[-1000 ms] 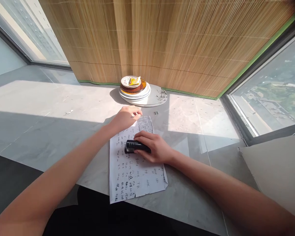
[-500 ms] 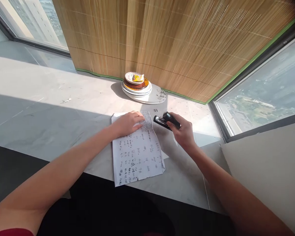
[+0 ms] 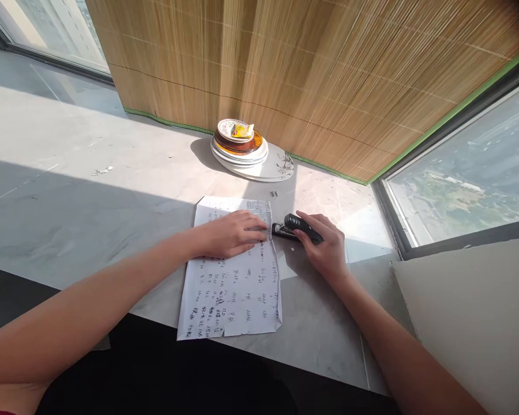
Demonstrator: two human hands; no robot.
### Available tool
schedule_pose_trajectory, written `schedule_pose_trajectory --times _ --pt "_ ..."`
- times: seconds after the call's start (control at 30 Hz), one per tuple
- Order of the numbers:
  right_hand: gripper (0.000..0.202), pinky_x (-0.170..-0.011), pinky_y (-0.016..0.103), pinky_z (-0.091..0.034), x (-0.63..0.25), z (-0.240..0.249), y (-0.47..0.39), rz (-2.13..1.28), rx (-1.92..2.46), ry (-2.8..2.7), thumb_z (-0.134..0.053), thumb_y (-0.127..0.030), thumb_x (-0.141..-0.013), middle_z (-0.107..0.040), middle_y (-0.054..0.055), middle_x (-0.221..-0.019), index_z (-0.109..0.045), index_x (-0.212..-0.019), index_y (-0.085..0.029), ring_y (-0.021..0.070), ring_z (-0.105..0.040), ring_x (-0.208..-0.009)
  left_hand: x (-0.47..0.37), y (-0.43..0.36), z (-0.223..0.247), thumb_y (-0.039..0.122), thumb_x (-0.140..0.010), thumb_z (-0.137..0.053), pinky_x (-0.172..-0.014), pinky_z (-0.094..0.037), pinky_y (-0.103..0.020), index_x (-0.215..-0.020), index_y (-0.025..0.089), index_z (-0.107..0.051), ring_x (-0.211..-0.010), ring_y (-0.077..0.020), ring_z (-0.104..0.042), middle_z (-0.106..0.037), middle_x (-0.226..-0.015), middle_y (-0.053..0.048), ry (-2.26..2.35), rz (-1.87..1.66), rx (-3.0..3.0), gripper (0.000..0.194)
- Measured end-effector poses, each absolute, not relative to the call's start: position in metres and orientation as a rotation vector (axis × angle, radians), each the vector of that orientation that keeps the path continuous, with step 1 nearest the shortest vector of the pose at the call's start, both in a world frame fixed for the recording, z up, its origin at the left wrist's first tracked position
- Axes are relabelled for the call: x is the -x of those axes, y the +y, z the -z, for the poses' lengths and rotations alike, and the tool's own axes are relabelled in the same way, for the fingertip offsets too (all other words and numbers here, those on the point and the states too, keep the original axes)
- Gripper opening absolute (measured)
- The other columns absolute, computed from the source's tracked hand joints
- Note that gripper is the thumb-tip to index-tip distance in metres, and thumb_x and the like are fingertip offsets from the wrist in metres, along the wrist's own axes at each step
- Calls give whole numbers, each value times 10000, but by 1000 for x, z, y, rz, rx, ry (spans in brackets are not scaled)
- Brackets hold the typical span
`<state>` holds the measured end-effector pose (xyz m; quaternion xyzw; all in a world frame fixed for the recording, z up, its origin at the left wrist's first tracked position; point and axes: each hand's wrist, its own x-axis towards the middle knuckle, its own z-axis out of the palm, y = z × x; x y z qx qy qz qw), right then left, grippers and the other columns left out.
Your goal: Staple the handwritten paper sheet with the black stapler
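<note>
Left hand (image 3: 231, 233) lies flat, fingers spread, pinning the handwritten sheet (image 3: 233, 276) on the desk (image 3: 112, 196). Right hand (image 3: 326, 245) fingers grip a black stapler (image 3: 296, 227) at the sheet's right edge.

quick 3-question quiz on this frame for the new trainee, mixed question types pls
1. True or false: the right hand holds a black stapler at the right edge of the handwritten paper.
2. Where does the left hand rest? A) on the stack of plates B) flat on the paper C) on the window frame
3. Fill in: the stack of plates stands in front of the bamboo ____.

Key:
1. True.
2. B.
3. Blind.
</note>
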<state>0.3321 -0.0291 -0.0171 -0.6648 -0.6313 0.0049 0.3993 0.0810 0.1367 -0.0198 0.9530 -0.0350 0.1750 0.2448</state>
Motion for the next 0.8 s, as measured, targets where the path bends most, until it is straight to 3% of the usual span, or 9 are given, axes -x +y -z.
schedule_pose_trajectory --times 0.33,0.6,0.8 --pt "373 -919 455 -604 -333 18 -29 -76 1699 -1628 -659 -259 -957 -779 59 -1143 -721 -1322 -304 264 -730 -1031 -81 135 23 262 -1022 -552 -1268 -310 -532 -1472 488 -634 -1494 -301 -503 -576 -1617 14 40 -276 -2650 510" --pt "355 -875 441 -571 -346 17 -28 -122 1614 -1792 -653 -260 -993 -772 44 -1094 -719 -1338 -310 244 -696 -961 -81 134 24 269 -1023 -569 -1290 -284 -523 -1522 537 -570 -1520 -294 -481 -520 -1669 62 38 -288 -2660 566" --pt "356 -881 424 -581 -340 16 -27 -72 1626 -1752 -675 -288 -997 -766 66 -1120 -718 -1350 -285 247 -709 -996 -80 132 23 292 -1084 -479 -1325 -177 -587 -1602 493 -474 -1593 -281 -365 -408 -1743 46 24 -182 -2752 556"
